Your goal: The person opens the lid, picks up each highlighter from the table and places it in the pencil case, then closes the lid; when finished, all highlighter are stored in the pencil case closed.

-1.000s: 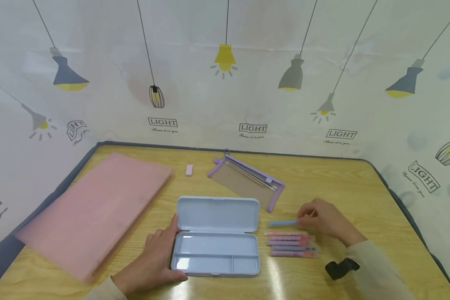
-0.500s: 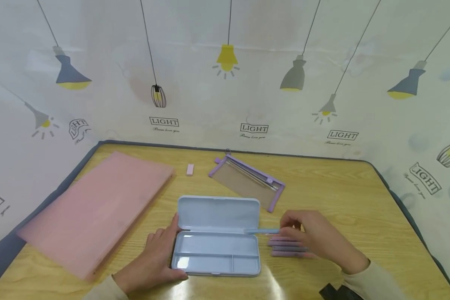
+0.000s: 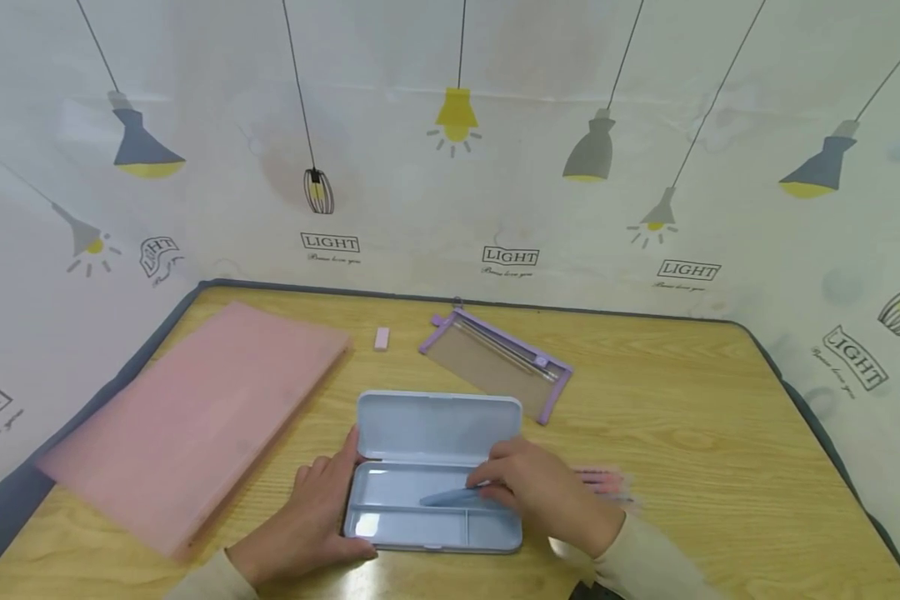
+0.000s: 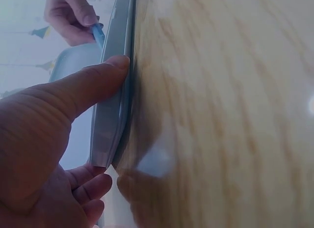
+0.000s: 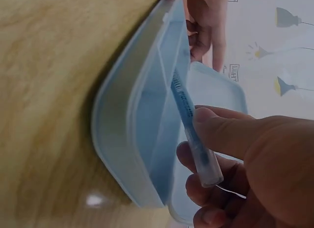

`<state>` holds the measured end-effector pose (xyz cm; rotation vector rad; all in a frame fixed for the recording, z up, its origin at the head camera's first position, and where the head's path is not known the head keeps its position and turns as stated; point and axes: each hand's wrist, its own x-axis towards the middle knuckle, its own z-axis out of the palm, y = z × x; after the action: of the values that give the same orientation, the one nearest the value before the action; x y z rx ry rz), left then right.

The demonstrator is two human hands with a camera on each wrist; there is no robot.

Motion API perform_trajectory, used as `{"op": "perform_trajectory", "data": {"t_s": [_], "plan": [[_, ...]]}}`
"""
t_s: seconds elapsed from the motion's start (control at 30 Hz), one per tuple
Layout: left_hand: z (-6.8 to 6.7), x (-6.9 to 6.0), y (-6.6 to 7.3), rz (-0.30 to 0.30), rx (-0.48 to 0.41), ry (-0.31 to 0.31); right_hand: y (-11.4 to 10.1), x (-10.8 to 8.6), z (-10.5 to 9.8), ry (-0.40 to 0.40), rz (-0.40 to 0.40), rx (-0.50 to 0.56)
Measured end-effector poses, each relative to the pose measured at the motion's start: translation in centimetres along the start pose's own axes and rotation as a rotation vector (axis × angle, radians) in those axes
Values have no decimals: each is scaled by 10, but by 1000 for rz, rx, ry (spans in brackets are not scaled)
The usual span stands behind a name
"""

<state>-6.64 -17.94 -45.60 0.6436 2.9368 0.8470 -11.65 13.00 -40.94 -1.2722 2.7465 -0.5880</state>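
Observation:
An open light-blue pencil case [image 3: 442, 548] lies on the table with its lid tipped back. My left hand [image 3: 303, 521] grips the case's left end; in the left wrist view the thumb of that hand [image 4: 54, 110] presses the front wall. A blue pen [image 3: 450, 497] is pinched between the thumb and fingers of my right hand [image 3: 547, 492], over the long back compartment. The right wrist view shows the pen [image 5: 184, 100] slanting down into the case [image 5: 115, 120], its clear end by the fingers of my right hand [image 5: 260, 159]. Whether its tip touches the bottom, I cannot tell.
Several pink and purple pens [image 3: 603, 481] lie right of the case, partly behind my right hand. A purple-edged mesh pouch [image 3: 495, 358] lies behind it, a small pink eraser [image 3: 382, 338] further left. The large pink folder [image 3: 202, 417] covers the table's left side.
My right hand has picked up the blue pen from beside the other pens and carried it left, over the case. The left hand has stayed on the case.

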Motion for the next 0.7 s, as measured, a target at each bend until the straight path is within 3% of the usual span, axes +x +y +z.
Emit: {"op": "perform_trajectory", "data": {"t_s": [0.2,0.37,0.57,0.7], "plan": [[1,0,0,9,19,16,-6,3,14,-17,-21,-10],[2,0,-1,25,23,39,-11,2,21,-34,10,-25],[2,0,-1,21,24,35,-13,2,25,-14,1,-100],[2,-1,-1,10,26,24,-14,2,26,-15,5,-89]]}}
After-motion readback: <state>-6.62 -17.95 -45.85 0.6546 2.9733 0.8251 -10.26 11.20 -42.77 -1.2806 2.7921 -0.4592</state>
